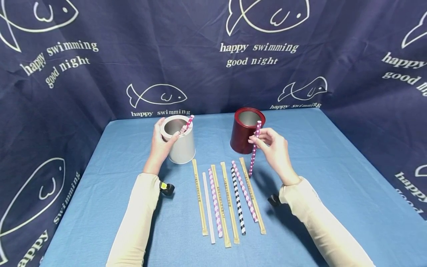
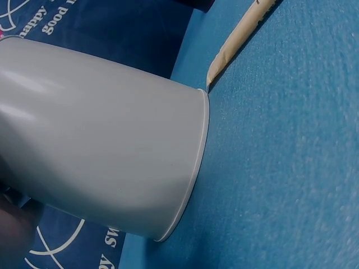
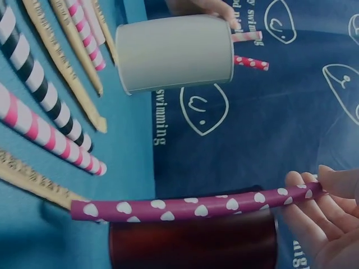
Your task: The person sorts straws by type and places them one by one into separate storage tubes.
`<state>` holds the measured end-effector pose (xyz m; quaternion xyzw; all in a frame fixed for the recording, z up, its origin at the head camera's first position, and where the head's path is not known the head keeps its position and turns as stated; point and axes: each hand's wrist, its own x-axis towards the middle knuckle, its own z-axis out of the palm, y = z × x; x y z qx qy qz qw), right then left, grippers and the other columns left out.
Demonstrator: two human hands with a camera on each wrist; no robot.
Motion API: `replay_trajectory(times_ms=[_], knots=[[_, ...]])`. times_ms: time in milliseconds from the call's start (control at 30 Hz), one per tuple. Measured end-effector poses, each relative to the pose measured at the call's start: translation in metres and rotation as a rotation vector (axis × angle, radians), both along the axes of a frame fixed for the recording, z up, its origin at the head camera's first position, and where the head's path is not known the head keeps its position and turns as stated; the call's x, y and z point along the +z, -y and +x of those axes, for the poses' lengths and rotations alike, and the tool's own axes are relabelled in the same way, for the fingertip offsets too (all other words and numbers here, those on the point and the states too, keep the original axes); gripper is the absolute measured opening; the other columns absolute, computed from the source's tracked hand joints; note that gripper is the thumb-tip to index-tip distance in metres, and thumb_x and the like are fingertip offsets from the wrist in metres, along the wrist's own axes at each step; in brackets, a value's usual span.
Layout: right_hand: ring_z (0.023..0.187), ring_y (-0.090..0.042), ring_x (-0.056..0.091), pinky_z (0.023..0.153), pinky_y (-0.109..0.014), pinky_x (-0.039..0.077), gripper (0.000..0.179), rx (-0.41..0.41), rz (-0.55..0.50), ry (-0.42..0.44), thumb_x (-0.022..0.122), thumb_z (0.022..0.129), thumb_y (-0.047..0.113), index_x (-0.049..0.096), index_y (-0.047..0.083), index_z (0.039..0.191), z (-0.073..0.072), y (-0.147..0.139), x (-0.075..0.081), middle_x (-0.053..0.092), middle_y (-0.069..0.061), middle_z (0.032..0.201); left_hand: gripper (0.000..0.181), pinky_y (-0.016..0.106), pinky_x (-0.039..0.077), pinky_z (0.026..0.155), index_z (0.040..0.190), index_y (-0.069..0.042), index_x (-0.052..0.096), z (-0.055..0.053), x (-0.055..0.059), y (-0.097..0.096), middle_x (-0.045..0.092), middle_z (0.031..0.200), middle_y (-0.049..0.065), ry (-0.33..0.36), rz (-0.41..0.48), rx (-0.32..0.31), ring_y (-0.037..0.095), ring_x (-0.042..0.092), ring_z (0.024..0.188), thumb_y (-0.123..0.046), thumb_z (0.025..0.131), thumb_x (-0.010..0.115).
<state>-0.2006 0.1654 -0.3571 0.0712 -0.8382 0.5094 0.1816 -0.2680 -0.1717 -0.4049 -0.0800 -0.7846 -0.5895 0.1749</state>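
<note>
My left hand (image 1: 161,144) grips the white can (image 1: 182,150) at its rim, thumb on the near side. Two straws stick out of that can: a red one with white dots (image 3: 252,63) and a pale pink striped one (image 3: 247,36). Between thumb and fingertips, my right hand (image 1: 276,150) pinches a purple straw with white hearts (image 1: 254,157) near its upper end. This straw is nearly upright, just in front of the dark red can (image 1: 238,135), overlapping its right side in the head view. In the left wrist view, the white can's side (image 2: 106,123) fills much of the picture.
Several straws lie in a row on the blue tablecloth (image 1: 90,207): paper-wrapped ones (image 1: 200,198), a white one (image 1: 208,207), pink striped ones (image 1: 215,204) and a black-and-white striped one (image 1: 238,202). Dark blue fabric (image 1: 207,74) with fish prints hangs behind and beside the table.
</note>
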Motion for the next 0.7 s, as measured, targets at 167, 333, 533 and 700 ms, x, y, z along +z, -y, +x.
replay_trajectory(times_ms=[167,333,533,700], knots=[[0.077,0.015,0.064,0.072,-0.008,0.051,0.023,-0.022,-0.04,-0.118,0.071,0.087,0.016,0.064,-0.002,0.099,-0.001,0.009,0.01,0.074,-0.02,0.096,0.078,0.044,0.03,0.115,0.146,-0.002,0.031,-0.004,-0.005,0.002,0.039,0.146,0.022,-0.015,-0.005,0.004,0.033,0.04,0.134,-0.023,0.081,0.068],[0.081,0.004,0.069,0.076,-0.013,0.054,0.021,0.024,-0.176,-0.224,0.07,0.086,0.008,0.062,-0.007,0.099,-0.002,0.022,0.024,0.074,-0.018,0.096,0.078,0.045,0.03,0.114,0.146,-0.002,0.031,-0.004,-0.005,0.002,0.039,0.146,0.022,-0.02,-0.001,0.001,0.033,0.041,0.133,-0.023,0.081,0.068],[0.085,-0.005,0.071,0.083,-0.02,0.055,0.017,0.098,-0.371,-0.319,0.068,0.087,0.003,0.061,-0.006,0.1,-0.004,0.043,0.038,0.074,0.011,0.092,0.078,0.045,0.03,0.114,0.146,-0.001,0.031,-0.004,-0.004,0.002,0.038,0.146,0.022,-0.017,-0.004,0.004,0.033,0.04,0.133,-0.023,0.081,0.068],[0.089,-0.013,0.073,0.083,-0.028,0.057,0.012,0.202,-0.519,-0.386,0.066,0.087,-0.001,0.061,0.0,0.099,-0.005,0.057,0.044,0.075,0.004,0.094,0.079,0.044,0.03,0.115,0.147,-0.001,0.03,-0.003,-0.005,0.002,0.038,0.146,0.023,-0.01,0.002,-0.005,0.033,0.04,0.133,-0.022,0.081,0.068]])
